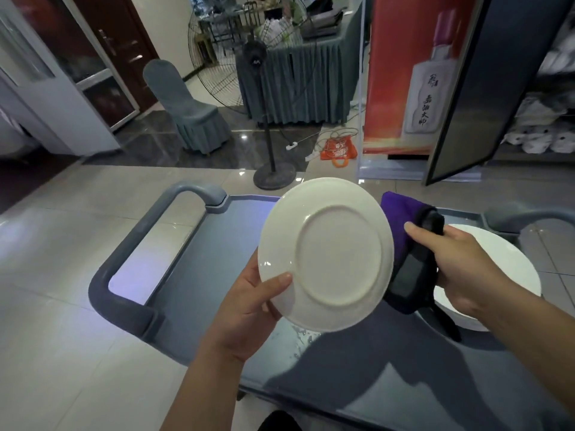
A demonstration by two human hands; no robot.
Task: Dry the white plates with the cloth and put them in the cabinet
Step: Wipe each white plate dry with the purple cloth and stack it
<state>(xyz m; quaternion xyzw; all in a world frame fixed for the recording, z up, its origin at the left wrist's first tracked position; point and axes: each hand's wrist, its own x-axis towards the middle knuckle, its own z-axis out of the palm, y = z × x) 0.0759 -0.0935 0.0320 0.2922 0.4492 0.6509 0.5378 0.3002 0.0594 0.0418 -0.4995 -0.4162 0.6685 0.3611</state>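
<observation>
My left hand grips a white plate by its lower left rim, thumb on the underside, which faces me. The plate is tilted up above the grey cart. My right hand holds a dark purple cloth bunched just right of the plate and partly behind it. A stack of white plates sits on the cart under my right hand, partly hidden by it. The cabinet stands at the far right with its dark door swung open, white dishes on its shelves.
The cart has grey handles at the left and at the right, and water drops lie on its top. Beyond it stand a floor fan, a covered chair, a draped table and a red banner.
</observation>
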